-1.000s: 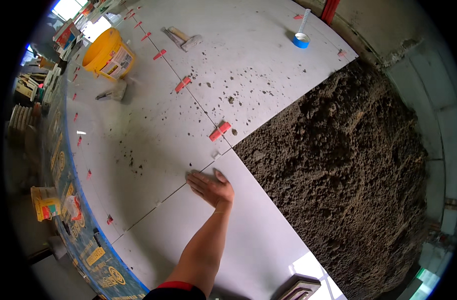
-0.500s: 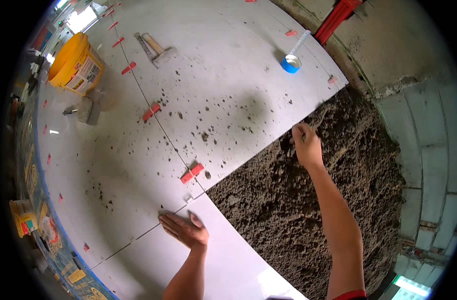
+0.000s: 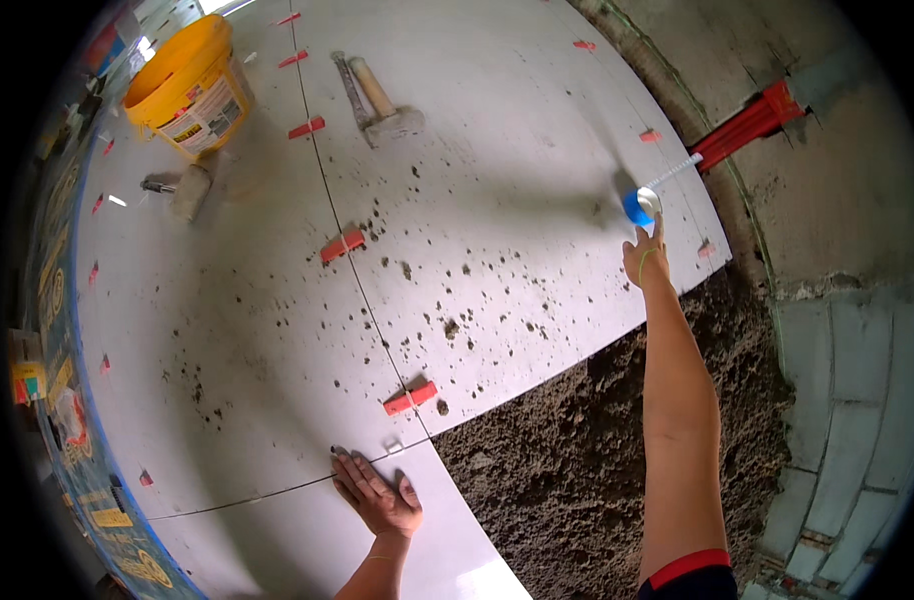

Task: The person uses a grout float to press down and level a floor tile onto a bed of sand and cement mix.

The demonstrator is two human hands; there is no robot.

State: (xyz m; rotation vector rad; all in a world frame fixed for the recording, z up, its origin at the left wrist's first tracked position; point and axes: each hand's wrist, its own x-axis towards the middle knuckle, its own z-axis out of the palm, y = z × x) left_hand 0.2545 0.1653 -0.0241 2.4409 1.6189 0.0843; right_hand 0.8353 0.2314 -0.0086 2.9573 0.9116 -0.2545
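My left hand lies palm down with fingers stretched out on the pale floor tiles, across a seam near a small white spacer. My right hand reaches far out to the right, its fingers apart and the fingertips at the near rim of a short blue round container with a pale inside; a whitish ridged strip sticks out from it. Below my right forearm is a bed of rough dark mortar. Red clips sit along the seams, and dark crumbs are scattered over the tiles.
A yellow bucket stands upper left, near a mallet and a wooden-handled tool. Printed blue sheeting runs along the left edge. Red pipes, rough concrete and grey blocks border the right.
My right hand has come into view and moved up from over the mortar to the blue container. My left hand stays flat on the tile while the camera view has shifted.
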